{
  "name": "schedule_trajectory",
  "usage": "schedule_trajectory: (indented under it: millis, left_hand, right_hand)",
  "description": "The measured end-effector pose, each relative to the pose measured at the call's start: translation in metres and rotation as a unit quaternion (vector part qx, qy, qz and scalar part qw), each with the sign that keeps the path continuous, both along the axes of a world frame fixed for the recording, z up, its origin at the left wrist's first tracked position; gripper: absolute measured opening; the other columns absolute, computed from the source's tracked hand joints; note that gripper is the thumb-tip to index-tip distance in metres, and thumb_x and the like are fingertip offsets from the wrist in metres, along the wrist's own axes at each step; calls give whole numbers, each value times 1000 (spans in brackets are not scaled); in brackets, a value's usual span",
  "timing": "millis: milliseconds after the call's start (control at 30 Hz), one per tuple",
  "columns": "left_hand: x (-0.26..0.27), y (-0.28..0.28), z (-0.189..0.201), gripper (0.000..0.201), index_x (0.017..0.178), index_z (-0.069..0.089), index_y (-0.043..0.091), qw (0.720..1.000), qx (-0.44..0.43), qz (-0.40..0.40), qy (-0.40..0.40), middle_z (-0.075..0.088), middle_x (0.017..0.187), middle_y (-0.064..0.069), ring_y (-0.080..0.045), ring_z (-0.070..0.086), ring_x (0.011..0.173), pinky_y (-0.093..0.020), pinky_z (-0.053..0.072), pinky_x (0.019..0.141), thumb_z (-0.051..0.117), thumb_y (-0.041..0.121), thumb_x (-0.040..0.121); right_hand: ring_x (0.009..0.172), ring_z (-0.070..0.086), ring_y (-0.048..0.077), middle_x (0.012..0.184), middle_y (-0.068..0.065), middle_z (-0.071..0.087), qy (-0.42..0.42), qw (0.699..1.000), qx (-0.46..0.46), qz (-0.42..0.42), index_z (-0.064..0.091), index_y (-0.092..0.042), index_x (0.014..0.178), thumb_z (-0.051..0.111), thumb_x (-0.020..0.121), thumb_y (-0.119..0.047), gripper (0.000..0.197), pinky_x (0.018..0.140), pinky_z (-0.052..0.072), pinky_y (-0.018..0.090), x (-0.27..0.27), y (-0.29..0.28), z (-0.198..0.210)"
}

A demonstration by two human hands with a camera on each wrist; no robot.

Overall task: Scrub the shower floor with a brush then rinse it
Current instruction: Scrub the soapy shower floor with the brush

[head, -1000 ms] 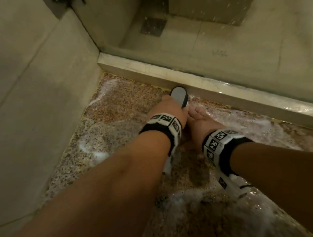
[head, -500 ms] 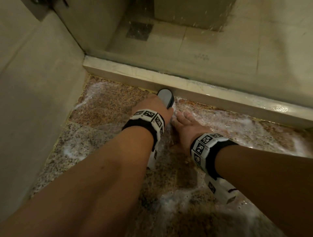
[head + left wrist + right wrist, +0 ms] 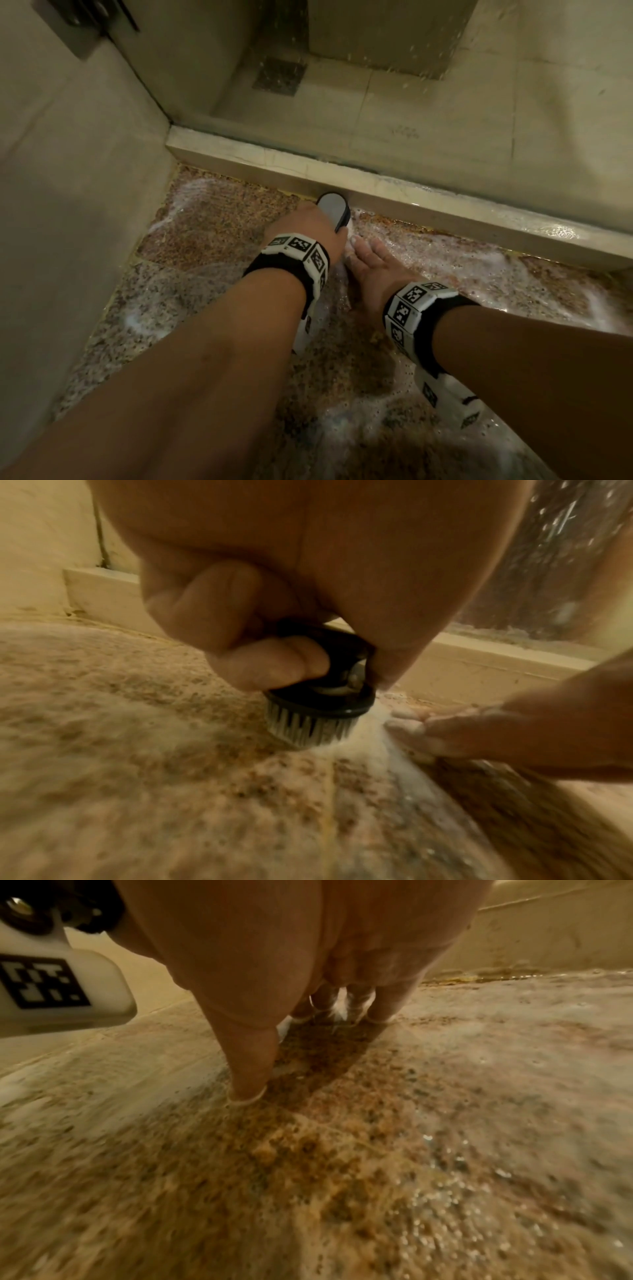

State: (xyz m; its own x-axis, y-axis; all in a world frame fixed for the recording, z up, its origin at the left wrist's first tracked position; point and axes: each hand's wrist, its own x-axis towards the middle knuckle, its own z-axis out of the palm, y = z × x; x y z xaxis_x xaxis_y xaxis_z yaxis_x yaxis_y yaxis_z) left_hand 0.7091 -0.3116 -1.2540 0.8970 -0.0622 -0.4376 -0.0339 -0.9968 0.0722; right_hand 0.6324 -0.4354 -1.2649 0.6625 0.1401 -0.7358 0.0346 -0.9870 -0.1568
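— What moved?
— The brush [image 3: 334, 209] crept along the curb [image 3: 428, 209], left hand [image 3: 305, 229] fingers gripping it.
— Right hand [image 3: 371, 263]?
— Flat, fingers spread (on sudsy floor [image 3: 212, 219]) beside the bristles.

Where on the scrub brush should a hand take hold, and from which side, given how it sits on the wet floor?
Grip the brush by the black loop handle on top, coming from above. Its bristles face down on the granite floor, so only the top is free. The left hand already holds it so, fingers curled through the handle. The curb blocks the far side; the right hand rests flat beside it.
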Motion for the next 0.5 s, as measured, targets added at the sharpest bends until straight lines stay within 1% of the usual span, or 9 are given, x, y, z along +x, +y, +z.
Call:
schedule_trajectory:
  millis: [67, 133, 200, 300, 333, 400, 467, 500]
  left_hand:
    - [5, 9, 1, 71, 137, 45, 7, 1000, -2, -11, -1, 60, 126, -10, -32, 63, 108, -38, 47, 78, 50, 64, 96]
    - [12, 25, -1, 74, 138, 46, 7, 1000, -5, 6, 4, 60, 129, -12, -33, 62, 110, -38, 47, 80, 49, 67, 94]
    - [21, 43, -4, 77, 137, 48, 6, 999, -10, 36, 13, 61, 129, -14, -34, 62, 108, -36, 48, 79, 48, 69, 93]
    - [30, 63, -1, 78, 137, 50, 3, 998, 2, 63, 23, 62, 126, -17, -33, 61, 99, -35, 46, 74, 46, 69, 95]
    - [30, 64, 1, 78, 136, 51, 2, 998, 8, 60, 23, 63, 124, -17, -33, 60, 94, -35, 46, 73, 46, 69, 96]
    - [25, 59, 1, 73, 131, 54, 3, 999, 16, 44, 16, 63, 115, -16, -31, 57, 88, -34, 46, 71, 45, 67, 97]
    - [17, 50, -2, 70, 129, 55, 4, 999, 16, 37, 13, 61, 108, -13, -30, 56, 85, -33, 46, 70, 46, 66, 97]
    - [15, 47, -3, 69, 129, 54, 5, 999, 13, 42, 15, 61, 107, -12, -29, 55, 84, -34, 45, 69, 47, 66, 96]
  right_hand:
    - [152, -21, 21, 163, -10, -28, 0, 1000, -2, 2, -15, -31, 158, 68, 92, -42, 107, 123, 1, 40, -1, -1, 2]
    - [152, -22, 21, 162, -10, -29, 6, 1000, -1, 4, -16, -31, 158, 67, 93, -42, 106, 123, 1, 39, -1, -1, 6]
    - [152, -22, 22, 162, -10, -29, 11, 1000, 0, 6, -16, -31, 158, 66, 94, -44, 104, 123, 0, 38, -1, -1, 9]
    - [152, -22, 21, 162, -10, -29, 4, 1000, 1, 9, -17, -32, 158, 61, 99, -31, 97, 122, 1, 38, -2, -1, 7]
    - [152, -22, 22, 162, -10, -29, 4, 1000, -1, 8, -17, -32, 158, 60, 100, -29, 96, 122, 1, 38, -2, -1, 6]
    - [151, -23, 22, 162, -10, -30, 3, 1000, 0, 9, -18, -32, 157, 59, 100, -31, 95, 122, 0, 39, -2, -2, 4]
    - [151, -23, 22, 161, -11, -31, 3, 1000, -2, 14, -18, -32, 157, 57, 101, -31, 94, 122, 0, 39, -3, -2, 6]
    - [151, -24, 22, 161, -11, -31, 5, 1000, -6, 18, -19, -31, 157, 56, 101, -29, 93, 122, 0, 40, -3, -2, 7]
